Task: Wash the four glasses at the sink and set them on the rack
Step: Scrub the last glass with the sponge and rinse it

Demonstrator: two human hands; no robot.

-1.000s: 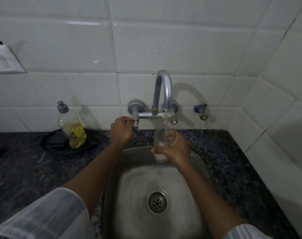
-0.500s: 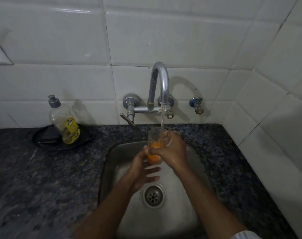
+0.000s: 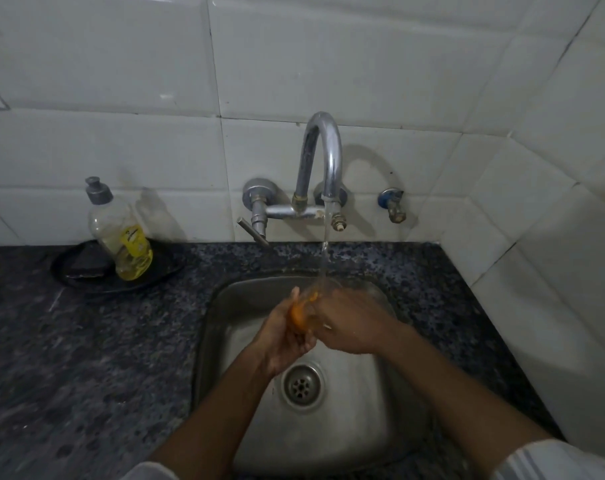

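Observation:
A clear glass with an orange tint at its lower part sits between both my hands over the steel sink. My right hand wraps around it from the right. My left hand presses against its left side and bottom. Water runs from the curved tap onto the glass and my fingers. The glass is blurred and mostly covered by my hands. No rack and no other glasses are in view.
A dish soap bottle with yellow liquid stands on a black dish at the back left of the dark speckled counter. The tap lever sticks out left. A small valve is on the tiled wall. The drain lies below my hands.
My left hand left the tap lever and came to the glass. The glass moved lower into the sink under the running water, and both hands now hold it.

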